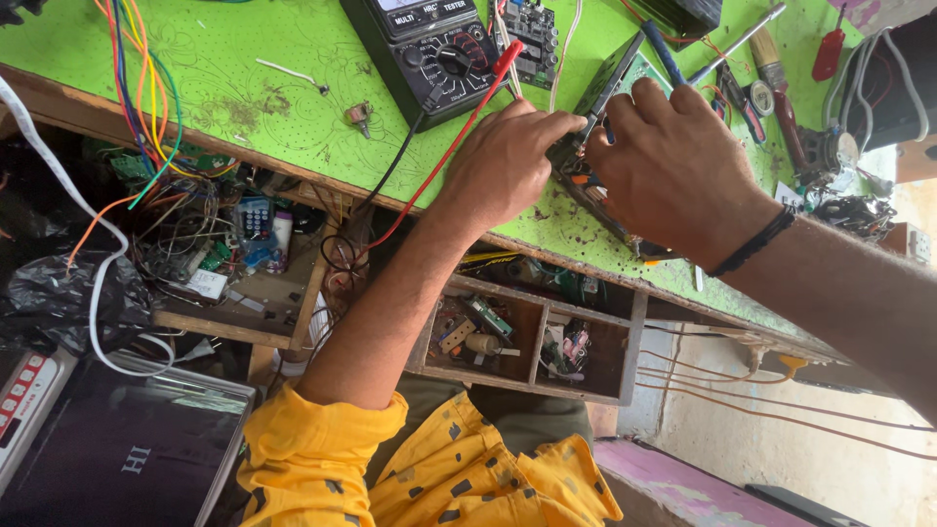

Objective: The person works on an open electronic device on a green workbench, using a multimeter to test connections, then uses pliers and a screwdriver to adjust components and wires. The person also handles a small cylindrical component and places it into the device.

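My left hand [503, 161] and right hand [673, 171], grips closed on the circuit board [600, 195] near the counter [244, 88] edge; I judge the red probe lead [444, 156] could snag, dragging the meter [429, 49]

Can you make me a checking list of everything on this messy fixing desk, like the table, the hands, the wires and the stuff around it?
Surface: green bench top, scuffed and stained.
Job's things: circuit board at the bench edge, under both hands; black meter with a dial behind it.
Clutter: screwdrivers, loose parts, open drawers full of bits.
Grippers: left hand and right hand both pinch at the board; what the fingers grip is hidden.
Cables: red lead and black lead from the meter; coloured wire bundle; white cable.
Surroundings: dark box and black plastic bag below.
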The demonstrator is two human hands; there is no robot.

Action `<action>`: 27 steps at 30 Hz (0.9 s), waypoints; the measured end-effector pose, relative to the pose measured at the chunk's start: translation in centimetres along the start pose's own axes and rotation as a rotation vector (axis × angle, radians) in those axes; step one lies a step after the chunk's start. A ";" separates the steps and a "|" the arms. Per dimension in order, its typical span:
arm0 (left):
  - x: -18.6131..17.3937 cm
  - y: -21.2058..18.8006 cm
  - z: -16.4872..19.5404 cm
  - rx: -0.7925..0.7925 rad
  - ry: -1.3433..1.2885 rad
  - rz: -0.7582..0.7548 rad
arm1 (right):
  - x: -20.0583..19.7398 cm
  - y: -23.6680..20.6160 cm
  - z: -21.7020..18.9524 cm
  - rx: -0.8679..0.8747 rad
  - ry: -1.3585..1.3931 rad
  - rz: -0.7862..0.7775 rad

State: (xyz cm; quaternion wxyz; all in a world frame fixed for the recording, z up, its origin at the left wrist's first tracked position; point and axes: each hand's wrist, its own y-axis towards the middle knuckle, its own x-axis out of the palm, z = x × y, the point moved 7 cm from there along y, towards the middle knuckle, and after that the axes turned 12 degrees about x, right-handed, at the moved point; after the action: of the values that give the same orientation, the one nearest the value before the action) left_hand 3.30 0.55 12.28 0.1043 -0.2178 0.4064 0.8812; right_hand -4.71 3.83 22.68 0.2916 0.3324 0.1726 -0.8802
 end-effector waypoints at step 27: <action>-0.2 0.1 -0.2 -0.070 -0.015 -0.039 | 1.7 3.2 1.3 0.220 0.111 -0.641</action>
State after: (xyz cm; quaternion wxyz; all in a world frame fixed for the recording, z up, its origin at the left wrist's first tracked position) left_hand 3.47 0.34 12.35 0.1169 -0.2224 0.3704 0.8942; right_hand -4.35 0.03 22.10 -0.0474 0.3380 0.1878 -0.9210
